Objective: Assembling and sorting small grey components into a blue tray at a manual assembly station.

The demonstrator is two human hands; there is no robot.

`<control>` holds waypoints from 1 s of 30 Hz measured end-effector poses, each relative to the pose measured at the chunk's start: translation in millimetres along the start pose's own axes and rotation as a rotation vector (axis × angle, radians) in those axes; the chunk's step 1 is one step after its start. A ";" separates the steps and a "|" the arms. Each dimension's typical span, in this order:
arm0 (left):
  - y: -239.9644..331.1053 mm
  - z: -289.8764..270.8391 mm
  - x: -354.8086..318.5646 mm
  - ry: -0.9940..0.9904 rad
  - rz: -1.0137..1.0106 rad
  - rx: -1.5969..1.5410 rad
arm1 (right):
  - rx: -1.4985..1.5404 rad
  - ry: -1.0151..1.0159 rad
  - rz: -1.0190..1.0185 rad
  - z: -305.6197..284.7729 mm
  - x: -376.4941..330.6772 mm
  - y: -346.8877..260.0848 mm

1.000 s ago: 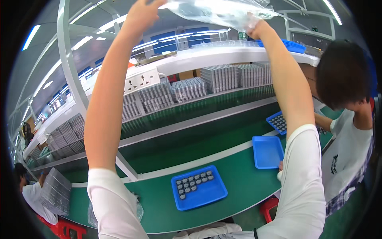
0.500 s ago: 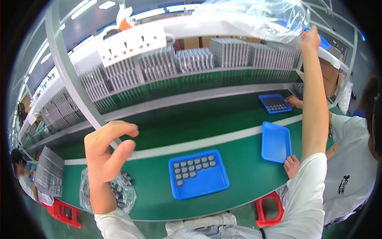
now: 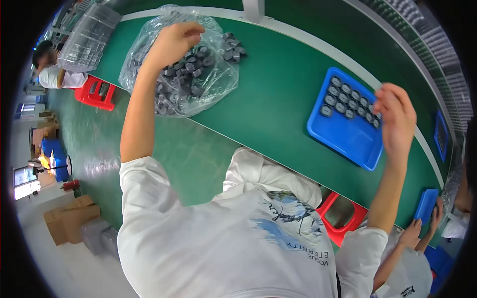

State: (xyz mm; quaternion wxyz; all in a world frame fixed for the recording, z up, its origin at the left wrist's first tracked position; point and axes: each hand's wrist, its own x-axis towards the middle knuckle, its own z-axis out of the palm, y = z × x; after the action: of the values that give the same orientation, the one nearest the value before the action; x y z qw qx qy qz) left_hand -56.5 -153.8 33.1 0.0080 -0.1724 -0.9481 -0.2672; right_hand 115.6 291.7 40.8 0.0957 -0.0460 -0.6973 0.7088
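Note:
My left hand (image 3: pixel 176 43) hangs over a clear plastic bag (image 3: pixel 221 82), its fingers loosely bent with a gap to the thumb and nothing seen between them. Many small dark grey round parts (image 3: pixel 191 67) lie in the bag, and a few more (image 3: pixel 233 48) spill at its right side. To the right, my right hand (image 3: pixel 397 116) is over the right edge of a blue tray (image 3: pixel 343 141). Its fingers are bent and blurred, and whether they hold anything is hidden. Rows of grey round parts (image 3: pixel 348 97) fill the tray's far side.
A stack of clear plastic trays (image 3: pixel 89 37) stands at the far left of the green table (image 3: pixel 268 99). A co-worker's hands (image 3: pixel 417 228) hold a blue tray (image 3: pixel 426 206) at the right. Another blue tray (image 3: pixel 440 136) lies farther back. Red stools (image 3: pixel 343 213) stand below the table edge.
My view has swung down and left. My right hand has come down from the clear plastic overhead to the tray. My left hand is now above the bag of parts.

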 end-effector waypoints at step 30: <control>46.2 -15.4 34.6 -0.112 0.419 0.030 | -0.589 -0.381 -0.414 116.4 66.3 -116.2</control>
State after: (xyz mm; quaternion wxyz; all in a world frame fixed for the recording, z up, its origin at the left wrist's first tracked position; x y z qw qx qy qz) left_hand -74.9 -113.7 73.3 0.0133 -0.3800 -0.8944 -0.2354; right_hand 35.9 191.9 163.9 0.0882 0.2023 -0.8704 0.4402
